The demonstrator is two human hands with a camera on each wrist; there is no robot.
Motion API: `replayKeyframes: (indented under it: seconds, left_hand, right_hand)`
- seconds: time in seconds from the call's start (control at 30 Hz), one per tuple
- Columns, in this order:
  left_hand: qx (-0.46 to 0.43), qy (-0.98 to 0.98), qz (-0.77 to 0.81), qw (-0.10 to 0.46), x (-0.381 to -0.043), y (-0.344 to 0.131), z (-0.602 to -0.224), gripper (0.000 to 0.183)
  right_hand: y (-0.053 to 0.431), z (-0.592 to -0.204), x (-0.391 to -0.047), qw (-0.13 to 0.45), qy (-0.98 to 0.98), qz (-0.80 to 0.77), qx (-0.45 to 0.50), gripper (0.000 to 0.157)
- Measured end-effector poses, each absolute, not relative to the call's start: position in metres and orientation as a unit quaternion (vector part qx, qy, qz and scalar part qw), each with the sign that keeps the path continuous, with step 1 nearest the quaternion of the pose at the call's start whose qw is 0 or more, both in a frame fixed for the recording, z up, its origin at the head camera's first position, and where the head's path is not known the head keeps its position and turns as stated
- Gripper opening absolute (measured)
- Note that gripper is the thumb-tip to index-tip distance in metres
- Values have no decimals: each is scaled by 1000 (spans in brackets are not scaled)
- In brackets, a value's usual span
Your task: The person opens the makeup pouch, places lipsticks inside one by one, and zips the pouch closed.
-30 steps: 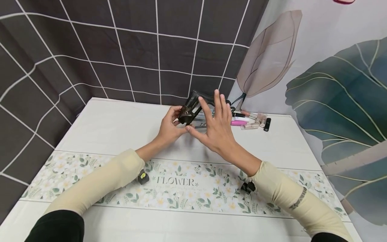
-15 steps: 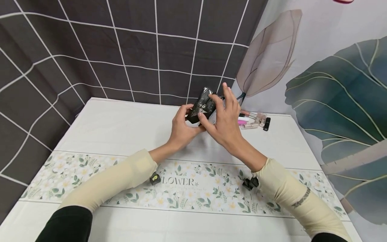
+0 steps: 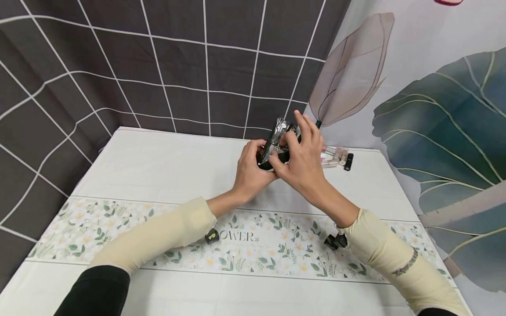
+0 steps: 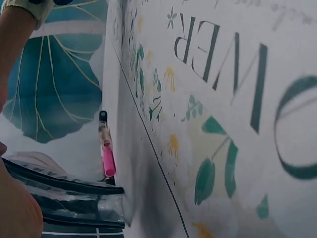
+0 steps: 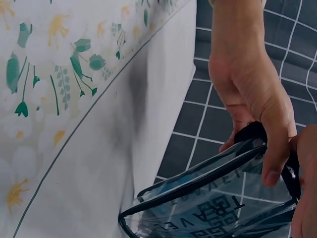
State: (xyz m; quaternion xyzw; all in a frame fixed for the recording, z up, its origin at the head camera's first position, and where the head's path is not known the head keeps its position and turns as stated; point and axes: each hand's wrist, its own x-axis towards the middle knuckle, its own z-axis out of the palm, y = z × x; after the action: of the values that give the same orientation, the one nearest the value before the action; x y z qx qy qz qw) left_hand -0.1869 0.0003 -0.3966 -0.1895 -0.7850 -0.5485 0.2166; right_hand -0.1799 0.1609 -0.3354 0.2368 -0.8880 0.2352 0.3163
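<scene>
A clear plastic pouch (image 3: 272, 142) with black edging is held between both hands over the far part of the table. In the right wrist view, dark lettering including "TRAVEL" shows on its side. My left hand (image 3: 253, 173) grips the pouch's near left end, its thumb (image 5: 274, 171) lying on the plastic. My right hand (image 3: 306, 162) pinches the pouch's near right side with thumb and bent index finger, while its other fingers point up. Only a sliver of the right hand enters the right wrist view, so its grip is partly hidden there.
Behind the right hand lie small cosmetics, including clear-and-pink tubes (image 3: 331, 161) and a black tube (image 3: 348, 162). A pink tube (image 4: 108, 161) shows in the left wrist view. A dark grid-patterned curtain (image 3: 170, 66) hangs at the back, a leaf-print one (image 3: 446, 131) at right.
Both hands have moved right with the pouch, which now stands more upright and hides more of the cosmetics. The right thumb and index finger have closed in on its edge.
</scene>
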Motion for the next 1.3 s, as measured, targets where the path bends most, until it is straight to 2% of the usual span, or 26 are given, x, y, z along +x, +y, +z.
replayKeyframes:
  seconds: [0.23,0.47,0.7,1.3]
  left_hand:
    - [-191,-783,-552,216,-184,8,-397,62]
    - [-181,-784,-554,215,-182,12,-397,73]
    - [-174,-784,-555,216,-180,17,-397,77]
    - [-159,-782,-568,202,-174,14,-403,69]
  right_hand:
    - [167,-335,-176,321,-888,228,237,16]
    - [171,-333,-177,343,-877,212,259,16]
    - [175,-328,-179,354,-864,237,270,17]
    - [176,-318,-183,315,-878,256,254,23]
